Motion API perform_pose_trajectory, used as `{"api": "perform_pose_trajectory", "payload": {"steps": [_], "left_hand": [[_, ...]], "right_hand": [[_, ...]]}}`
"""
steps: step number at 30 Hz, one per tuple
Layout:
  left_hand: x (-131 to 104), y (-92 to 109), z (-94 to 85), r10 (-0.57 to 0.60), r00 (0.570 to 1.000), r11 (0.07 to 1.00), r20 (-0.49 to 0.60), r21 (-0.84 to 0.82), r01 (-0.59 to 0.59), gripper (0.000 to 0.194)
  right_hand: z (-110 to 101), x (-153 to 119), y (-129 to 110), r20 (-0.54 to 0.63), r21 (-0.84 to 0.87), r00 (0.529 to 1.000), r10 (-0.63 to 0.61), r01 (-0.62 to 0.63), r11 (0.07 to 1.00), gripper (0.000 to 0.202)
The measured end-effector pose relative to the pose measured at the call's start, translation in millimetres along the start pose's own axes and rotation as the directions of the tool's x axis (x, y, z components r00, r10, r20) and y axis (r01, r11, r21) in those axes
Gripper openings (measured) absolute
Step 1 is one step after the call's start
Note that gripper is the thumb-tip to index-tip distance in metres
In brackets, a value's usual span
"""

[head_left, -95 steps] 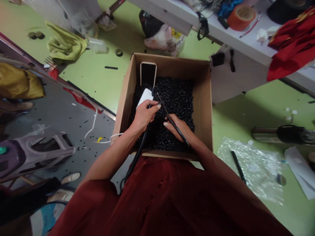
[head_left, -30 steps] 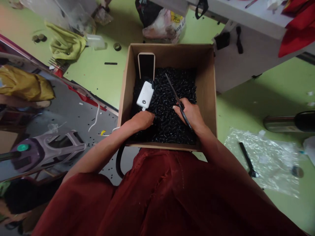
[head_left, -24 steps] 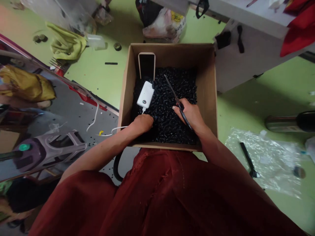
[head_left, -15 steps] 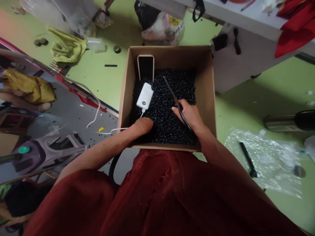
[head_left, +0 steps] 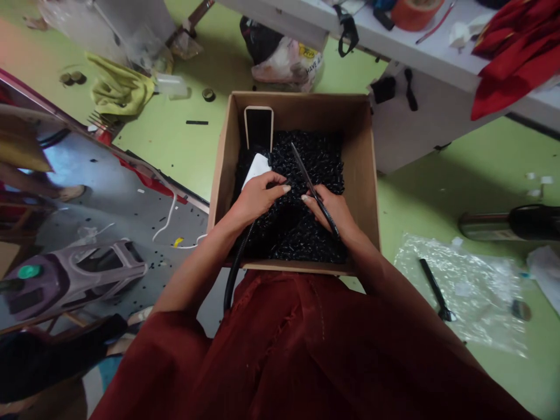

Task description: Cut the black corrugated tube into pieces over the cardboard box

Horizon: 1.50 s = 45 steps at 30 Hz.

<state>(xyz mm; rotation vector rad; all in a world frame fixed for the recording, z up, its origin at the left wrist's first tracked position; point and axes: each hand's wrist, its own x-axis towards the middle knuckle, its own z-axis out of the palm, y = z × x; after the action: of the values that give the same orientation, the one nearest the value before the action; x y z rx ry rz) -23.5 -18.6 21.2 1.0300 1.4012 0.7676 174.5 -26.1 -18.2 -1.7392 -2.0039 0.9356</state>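
A cardboard box holds a heap of short, shiny black pieces. Over the heap, my right hand is closed around dark-handled scissors, seen nearly edge-on with the tip pointing away from me. My left hand faces it, thumb and forefinger close together. A ribbed black tube rises over the near box edge to beneath that hand and appears to be held there; its end is hidden. A white power bank lies partly behind my left hand. A phone leans in the far left corner.
A white table with an orange tape roll and red cloth stands at upper right. A metal flask and plastic sheet lie right. A purple-grey stool and other people's limbs are left.
My left hand has risen from the box's near left side toward the scissors, now covering part of the power bank. The black tube has come up with it. My right hand has barely moved.
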Motion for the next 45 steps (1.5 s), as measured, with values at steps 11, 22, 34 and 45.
{"api": "perform_pose_trajectory", "payload": {"steps": [11, 22, 34, 45], "left_hand": [[14.7, -7.9, -2.4, 0.012, 0.998, 0.968, -0.069, -0.250, -0.029, 0.025], [15.6, -12.2, -2.0, 0.011, 0.993, 0.963, -0.120, -0.266, -0.043, 0.015], [15.2, -13.5, 2.0, 0.019, 0.992, 0.980, -0.127, -0.193, -0.043, 0.017], [16.6, -15.2, 4.0, 0.019, 0.990, 0.979, -0.137, -0.196, -0.046, 0.017]], "right_hand": [[4.0, 0.0, 0.3, 0.123, 0.022, 0.988, -0.091, 0.089, 0.996, 0.041], [7.7, 0.1, 2.3, 0.185, -0.025, 0.966, -0.180, 0.188, 0.982, 0.048], [5.4, -1.4, -5.7, 0.208, -0.032, 0.965, -0.159, 0.170, 0.985, 0.045], [8.0, -2.0, -2.9, 0.218, -0.030, 0.955, -0.201, 0.213, 0.977, 0.045]]}}
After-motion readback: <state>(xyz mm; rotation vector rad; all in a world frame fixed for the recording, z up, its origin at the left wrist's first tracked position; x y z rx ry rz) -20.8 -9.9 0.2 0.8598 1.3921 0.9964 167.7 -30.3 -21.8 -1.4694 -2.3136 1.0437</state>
